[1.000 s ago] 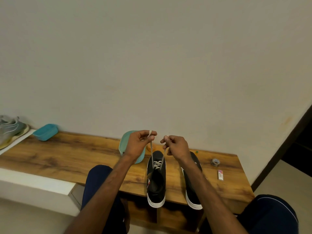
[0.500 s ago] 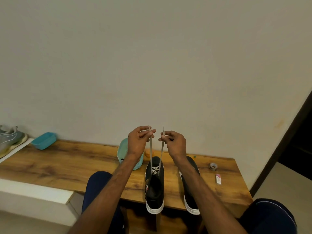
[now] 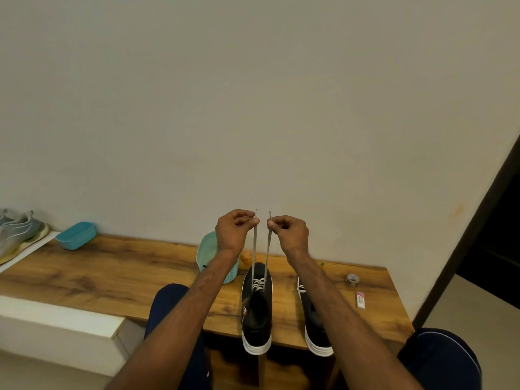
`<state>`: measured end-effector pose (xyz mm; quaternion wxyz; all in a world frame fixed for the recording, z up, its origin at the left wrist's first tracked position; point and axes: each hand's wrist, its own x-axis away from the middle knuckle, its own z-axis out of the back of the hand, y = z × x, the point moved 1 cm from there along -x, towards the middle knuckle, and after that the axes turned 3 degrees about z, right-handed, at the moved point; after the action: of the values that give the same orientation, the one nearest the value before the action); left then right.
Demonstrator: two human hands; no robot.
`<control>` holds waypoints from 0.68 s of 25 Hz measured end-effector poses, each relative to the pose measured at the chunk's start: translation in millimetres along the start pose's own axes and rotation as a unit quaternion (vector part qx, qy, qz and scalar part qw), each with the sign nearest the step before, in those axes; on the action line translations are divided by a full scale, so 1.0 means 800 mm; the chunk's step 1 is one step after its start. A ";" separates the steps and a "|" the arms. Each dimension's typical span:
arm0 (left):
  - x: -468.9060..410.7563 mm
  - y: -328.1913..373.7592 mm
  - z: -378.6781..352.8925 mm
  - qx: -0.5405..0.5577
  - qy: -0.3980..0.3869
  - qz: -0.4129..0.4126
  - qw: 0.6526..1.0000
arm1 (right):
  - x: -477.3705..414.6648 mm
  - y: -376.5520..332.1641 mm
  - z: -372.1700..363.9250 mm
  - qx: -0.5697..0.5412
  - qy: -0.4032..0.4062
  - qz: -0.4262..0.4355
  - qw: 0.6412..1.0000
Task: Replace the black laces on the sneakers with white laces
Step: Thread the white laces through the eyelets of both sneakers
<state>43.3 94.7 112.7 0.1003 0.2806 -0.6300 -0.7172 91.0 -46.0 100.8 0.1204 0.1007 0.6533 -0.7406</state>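
Lace ends (image 3: 254, 246) higher, between fingers (image 3: 251, 221)

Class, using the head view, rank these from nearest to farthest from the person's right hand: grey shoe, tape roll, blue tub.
From the right hand:
1. Tape roll, on the bench to its right.
2. Blue tub, left along the bench.
3. Grey shoe, past the tub, far left.

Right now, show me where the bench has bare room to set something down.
Widest bare wood: the bench stretch between the blue tub and the teal basket. A narrower strip lies between the second sneaker and the tape roll. Crowded: the basket and the laced sneaker sit close together, its white lace held up.
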 end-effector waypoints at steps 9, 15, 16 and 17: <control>0.004 -0.004 -0.009 -0.042 -0.038 0.006 0.998 | 0.004 0.000 -0.009 -0.053 -0.009 -0.016 0.998; -0.003 -0.005 -0.008 -0.104 -0.047 0.001 0.993 | 0.004 0.002 0.001 -0.042 -0.091 0.014 0.995; -0.004 -0.004 -0.008 -0.119 -0.052 -0.007 0.992 | 0.003 0.001 0.004 -0.042 -0.098 0.016 0.994; -0.003 -0.002 -0.007 -0.135 -0.053 -0.016 0.989 | 0.003 0.000 0.005 -0.039 -0.099 0.018 0.994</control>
<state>49.0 91.6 111.4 0.0922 0.2356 -0.5272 -0.8112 88.8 -50.4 101.0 0.2012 0.0337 0.6645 -0.7189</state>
